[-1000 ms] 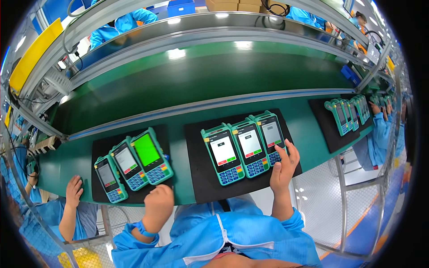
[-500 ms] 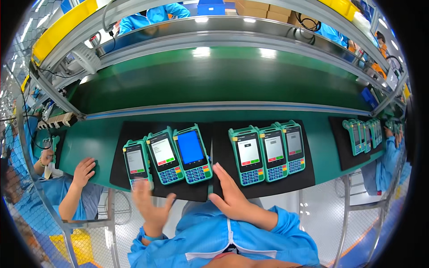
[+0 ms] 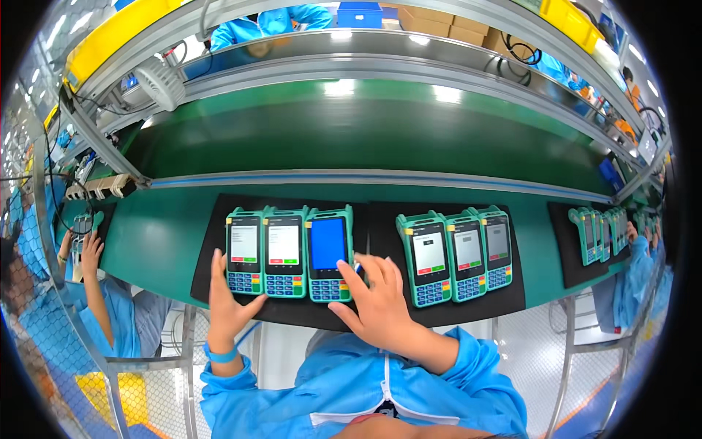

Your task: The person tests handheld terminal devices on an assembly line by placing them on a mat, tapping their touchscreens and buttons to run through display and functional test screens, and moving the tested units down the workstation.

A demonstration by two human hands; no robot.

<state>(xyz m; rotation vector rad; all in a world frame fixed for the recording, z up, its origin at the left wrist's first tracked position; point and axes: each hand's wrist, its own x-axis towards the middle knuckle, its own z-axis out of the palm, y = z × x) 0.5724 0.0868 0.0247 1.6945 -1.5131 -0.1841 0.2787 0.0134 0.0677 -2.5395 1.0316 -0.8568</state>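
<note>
The left three terminals (image 3: 284,245), staggered earlier, lay in an even row on the black mat (image 3: 292,313), their teal cases boxy, screens glossy. The left hand (image 3: 229,309) spread wide beside the leftmost, contact unclear; the right hand (image 3: 380,304), fingers loosely parted, empty, reached over the blue-screened terminal (image 3: 328,241).

Right fingers (image 3: 353,279) hide part of the blue-screened terminal (image 3: 327,247), its key labels (image 3: 322,291) too small to read.
</note>
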